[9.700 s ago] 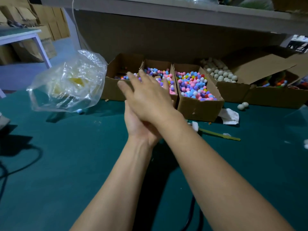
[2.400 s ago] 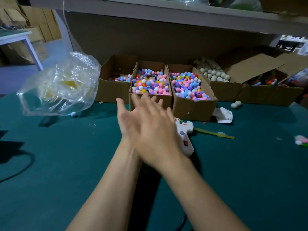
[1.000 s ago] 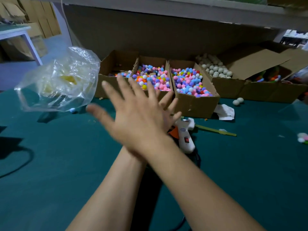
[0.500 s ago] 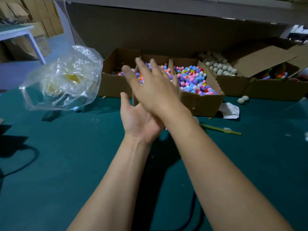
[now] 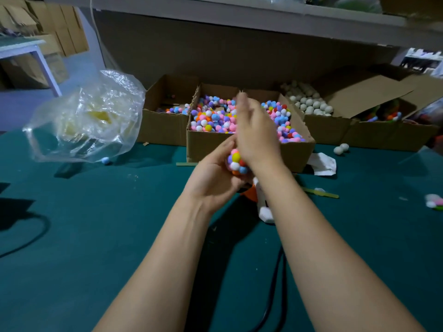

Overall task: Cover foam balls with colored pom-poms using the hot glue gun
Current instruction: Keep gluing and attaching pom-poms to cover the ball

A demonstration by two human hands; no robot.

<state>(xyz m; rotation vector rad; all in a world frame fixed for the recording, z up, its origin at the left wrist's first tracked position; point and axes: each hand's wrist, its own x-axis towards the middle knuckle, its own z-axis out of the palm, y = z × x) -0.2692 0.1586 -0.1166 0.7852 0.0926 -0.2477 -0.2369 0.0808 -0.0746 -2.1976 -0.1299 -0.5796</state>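
Pom-pom ball [image 5: 236,161], yellow, white, blue, pink, cupped in left hand [image 5: 211,178]

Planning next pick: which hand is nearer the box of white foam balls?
Right. The right hand is up in front of the pom-pom boxes, left of the box of white foam balls; the left hand is lower and farther left, holding the pom-pom-covered ball.

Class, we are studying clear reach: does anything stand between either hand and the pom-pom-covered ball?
Nothing visible does. The ball lies in the palm of the left hand, and the right hand lies flat against it with straight fingers. The left fingers are hidden behind the right hand.
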